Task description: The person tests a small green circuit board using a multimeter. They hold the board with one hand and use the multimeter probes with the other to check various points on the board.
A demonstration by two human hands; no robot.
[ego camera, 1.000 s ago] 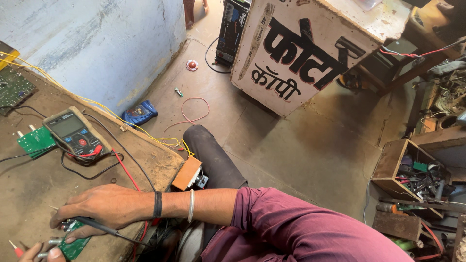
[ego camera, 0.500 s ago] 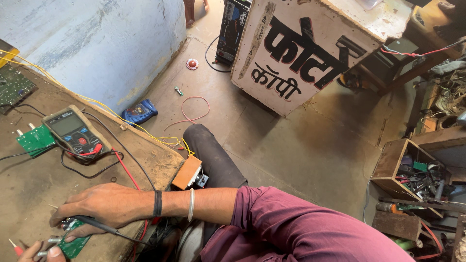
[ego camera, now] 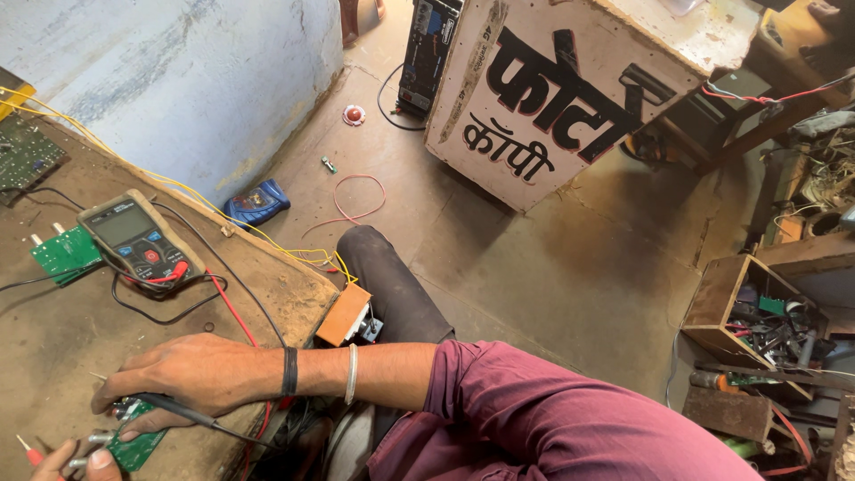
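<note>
A small green circuit board (ego camera: 135, 443) lies on the wooden bench (ego camera: 62, 338) at the lower left edge of view, partly covered by both hands. The right hand (ego camera: 183, 376) rests over its upper end, fingers curled down and closed around a black probe (ego camera: 191, 414), whose shaft runs out from under the palm toward the wrist side. The left hand (ego camera: 76, 461) shows only as a thumb and fingertip at the bottom edge, pinched on a red-tipped probe (ego camera: 28, 451) just left of the board; how firmly it grips cannot be told.

A red lead (ego camera: 233, 312) and a black lead (ego camera: 258, 312) run from beside the right wrist up the bench, away from the grip, to a grey multimeter (ego camera: 134, 239) lying well beyond the knuckles. Touching the meter's far-left side is a second green board (ego camera: 64, 253). A larger dark board (ego camera: 25, 153) sits farther off, near the bench's top left corner, with yellow wire (ego camera: 178, 189) trailing along the bench edge.

On the forearm side of the grip, an orange block (ego camera: 343, 313) sits at the bench edge against the person's dark trouser knee (ego camera: 392, 285). Farther out on the floor are a blue object (ego camera: 256, 203), a loop of red wire (ego camera: 352, 200), and a painted white signboard (ego camera: 552, 98). A wooden crate (ego camera: 712, 303) of parts stands far right.
</note>
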